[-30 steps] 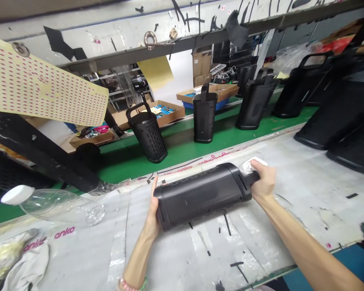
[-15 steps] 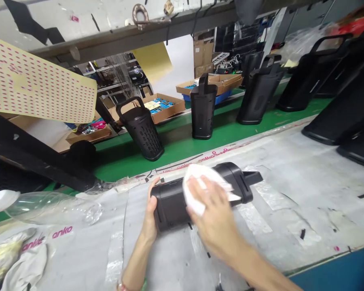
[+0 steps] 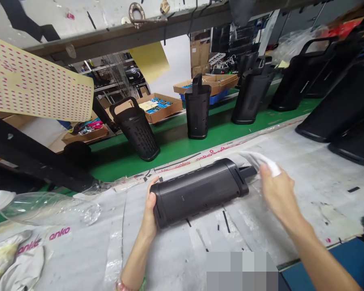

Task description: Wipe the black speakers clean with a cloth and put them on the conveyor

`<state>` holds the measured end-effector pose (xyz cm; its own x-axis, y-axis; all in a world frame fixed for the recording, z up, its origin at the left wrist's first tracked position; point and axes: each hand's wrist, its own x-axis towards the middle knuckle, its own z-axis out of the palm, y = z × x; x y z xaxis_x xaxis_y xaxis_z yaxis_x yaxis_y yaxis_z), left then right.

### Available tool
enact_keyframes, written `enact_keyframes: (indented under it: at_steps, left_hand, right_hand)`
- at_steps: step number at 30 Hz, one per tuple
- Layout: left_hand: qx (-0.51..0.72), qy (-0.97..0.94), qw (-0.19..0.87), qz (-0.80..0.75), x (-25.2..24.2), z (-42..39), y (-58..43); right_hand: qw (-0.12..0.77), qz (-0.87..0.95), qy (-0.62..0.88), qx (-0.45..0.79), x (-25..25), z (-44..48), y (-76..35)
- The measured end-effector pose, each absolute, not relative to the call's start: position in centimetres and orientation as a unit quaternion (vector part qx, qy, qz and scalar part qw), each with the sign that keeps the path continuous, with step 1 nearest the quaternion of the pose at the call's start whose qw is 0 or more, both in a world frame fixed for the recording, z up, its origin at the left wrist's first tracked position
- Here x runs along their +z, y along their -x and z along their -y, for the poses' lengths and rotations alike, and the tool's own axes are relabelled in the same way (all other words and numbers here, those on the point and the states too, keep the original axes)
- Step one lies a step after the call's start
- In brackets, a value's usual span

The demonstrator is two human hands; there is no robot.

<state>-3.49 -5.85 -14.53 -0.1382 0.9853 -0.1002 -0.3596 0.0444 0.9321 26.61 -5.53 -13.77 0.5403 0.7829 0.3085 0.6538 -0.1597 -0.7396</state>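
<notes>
A black speaker-like housing [image 3: 197,194] with a handle lies on its side on the covered bench, its smooth face turned up. My left hand [image 3: 150,212] grips its left end, the thumb in front and the fingers round the far side. Beyond the handle end, my right hand [image 3: 277,190] is closed on a white cloth [image 3: 263,161], which hangs off to the left near the handle. That hand is clear of the housing's body; whether the cloth touches the handle I cannot tell.
Upright black housings [image 3: 198,111] stand along the green strip [image 3: 170,135] behind. More crowd the right side [image 3: 336,109]. A clear plastic bottle [image 3: 48,208] lies at left, with a whitish glove [image 3: 22,266] nearer. Overhead runs a shelf beam [image 3: 109,40]; a dotted yellow sheet [image 3: 39,81] hangs there.
My right hand has moved right with the white cloth, off the housing's upper face to beyond its handle end. My left hand keeps its hold on the left end.
</notes>
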Motion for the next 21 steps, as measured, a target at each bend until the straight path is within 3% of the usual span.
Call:
enact_keyframes:
  at_steps: [5,9,13,17,21]
  left_hand:
    - [0.608,-0.344,0.563,-0.441,-14.9,5.9,3.4]
    - [0.600,-0.394,0.553,-0.423,-15.7,5.9,3.9]
    - [0.605,-0.545,0.437,-0.382,-15.9,6.3,4.7]
    - [0.621,-0.667,0.262,-0.317,-15.4,7.1,4.8]
    - [0.672,-0.580,0.305,-0.345,-15.4,7.0,3.9]
  right_hand:
    - [0.425,0.345,0.814,0.191,-12.7,4.9,-30.6]
    - [0.408,0.344,0.750,0.391,-12.2,2.7,-30.3]
    - [0.355,0.373,0.677,0.526,-11.3,0.9,-29.1]
    - [0.376,0.387,0.664,0.518,-11.9,0.5,-27.7]
    - [0.468,0.425,0.674,0.381,-13.6,0.7,-26.2]
